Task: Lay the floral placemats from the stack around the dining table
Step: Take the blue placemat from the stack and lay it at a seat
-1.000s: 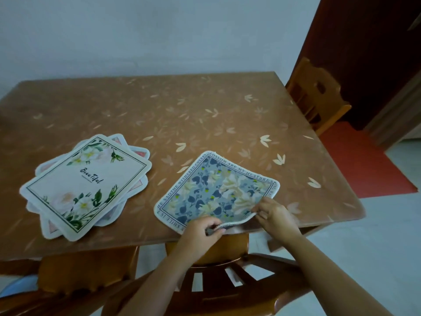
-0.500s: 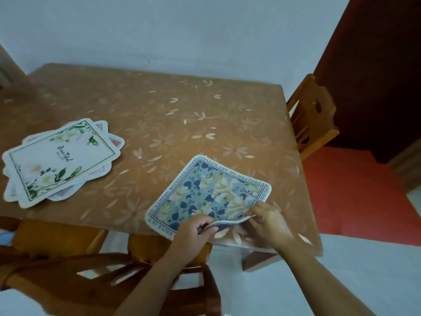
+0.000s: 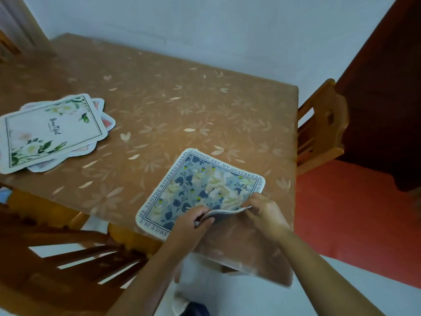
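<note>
Head camera, looking down over the person's forearms: both hands hold the near edge of a blue floral placemat (image 3: pixel 205 185) at the front corner of the dining table (image 3: pixel 182 106). The left hand (image 3: pixel 193 221) has its fingers curled over the raised edge. The right hand (image 3: pixel 265 213), just beside it, pinches the same edge between thumb and fingers, so a strip of the mat is peeled up and shows its dark underside.

Beyond the grip, away from the person, the rest of the mat lies flat on the table. It is turned on the diagonal, with one corner pointing away and its lettered border running out to the left and right of the hands. Its near left corner reaches the table's edge. Both forearms come in from below and converge, wrists low over that edge.

The stack (image 3: pixel 50 131) of placemats, topped by a white one with green leaves, sits well apart to the left of the grip and farther in; the left hand is the nearer to it. A wooden chair (image 3: pixel 323 124) stands to the right of the grip, at the table's side.

By the look of it, this mat is being squared to its place. Straightening it would mean turning it about the held edge before a reach left for the next.
</note>
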The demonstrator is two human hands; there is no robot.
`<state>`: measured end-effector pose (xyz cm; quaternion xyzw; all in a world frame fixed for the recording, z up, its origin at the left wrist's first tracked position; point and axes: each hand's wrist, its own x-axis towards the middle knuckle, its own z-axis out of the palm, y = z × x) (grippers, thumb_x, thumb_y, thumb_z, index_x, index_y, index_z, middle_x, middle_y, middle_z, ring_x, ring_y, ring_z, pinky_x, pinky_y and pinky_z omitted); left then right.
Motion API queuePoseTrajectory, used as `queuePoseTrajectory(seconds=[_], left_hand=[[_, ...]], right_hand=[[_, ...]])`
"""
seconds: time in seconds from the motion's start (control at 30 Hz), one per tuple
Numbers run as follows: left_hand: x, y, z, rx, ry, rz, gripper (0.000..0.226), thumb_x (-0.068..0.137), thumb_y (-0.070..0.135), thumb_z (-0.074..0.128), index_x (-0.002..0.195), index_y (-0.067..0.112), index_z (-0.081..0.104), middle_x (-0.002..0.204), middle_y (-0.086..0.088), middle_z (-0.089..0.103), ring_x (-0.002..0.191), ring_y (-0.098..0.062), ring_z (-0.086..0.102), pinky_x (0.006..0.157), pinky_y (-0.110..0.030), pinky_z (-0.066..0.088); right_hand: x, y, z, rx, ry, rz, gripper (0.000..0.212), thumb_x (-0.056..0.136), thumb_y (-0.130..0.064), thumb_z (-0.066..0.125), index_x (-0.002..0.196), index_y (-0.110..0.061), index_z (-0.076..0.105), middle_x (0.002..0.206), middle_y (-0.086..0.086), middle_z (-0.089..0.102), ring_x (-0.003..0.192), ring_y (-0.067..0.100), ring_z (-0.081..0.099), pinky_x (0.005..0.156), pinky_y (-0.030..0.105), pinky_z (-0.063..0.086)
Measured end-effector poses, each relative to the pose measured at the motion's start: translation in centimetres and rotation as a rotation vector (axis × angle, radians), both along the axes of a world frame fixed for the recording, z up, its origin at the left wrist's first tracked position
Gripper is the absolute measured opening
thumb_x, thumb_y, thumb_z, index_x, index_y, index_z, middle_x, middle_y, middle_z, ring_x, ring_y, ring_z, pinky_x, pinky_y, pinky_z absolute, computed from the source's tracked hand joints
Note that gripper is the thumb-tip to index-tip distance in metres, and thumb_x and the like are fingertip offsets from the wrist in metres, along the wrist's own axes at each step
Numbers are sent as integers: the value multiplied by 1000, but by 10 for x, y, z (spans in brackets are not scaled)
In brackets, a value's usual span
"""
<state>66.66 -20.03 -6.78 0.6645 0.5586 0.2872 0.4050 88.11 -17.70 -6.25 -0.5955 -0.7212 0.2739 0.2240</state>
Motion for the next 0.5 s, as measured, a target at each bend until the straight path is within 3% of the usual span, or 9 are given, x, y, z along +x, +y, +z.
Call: queuePoseTrajectory(seconds=[0.13,0.23,0.33,0.4,0.47,0.5], left_hand=[[19,13,1,-12,-45,46,7,87,13,60,91,18,63,79,11,59,75,5,53,61,-7,36],[34,14,2,-18,-35,88,7,86,11,61,87,17,63,80,3,62,76,-7,55,61,-9,36],[50,9,1,-44,-34,160,14,86,12,60,85,26,61,82,4,62,80,-12,57,66,-20,40],[65,6,1,-69,-49,226,14,87,12,60,89,26,62,85,3,63,83,-14,58,70,-28,43],[83,2,0,-35,-32,298,13,86,9,61,93,19,64,86,2,63,84,-16,58,72,-25,43],[93,1,-1,-5,-7,338,14,85,7,61,94,16,65,86,2,63,84,-16,59,72,-22,42]], right_hand=[[19,25,2,-16,-13,68,18,74,7,63,86,-4,70,96,13,67,94,26,63,80,37,49],[32,40,-4,-27,-17,118,17,73,8,63,86,-2,70,95,14,67,93,28,63,79,44,51],[48,52,-13,-36,-37,217,18,71,6,65,85,-5,70,94,12,67,91,29,63,77,44,52],[59,61,-17,-23,-43,274,19,70,4,66,84,-9,70,95,10,68,88,28,64,76,36,52],[71,71,-19,31,-63,326,17,69,2,68,81,-11,70,92,9,68,83,26,64,68,20,44],[78,76,-19,47,-75,360,14,70,-1,69,81,-11,69,91,8,68,82,26,63,66,20,41]])
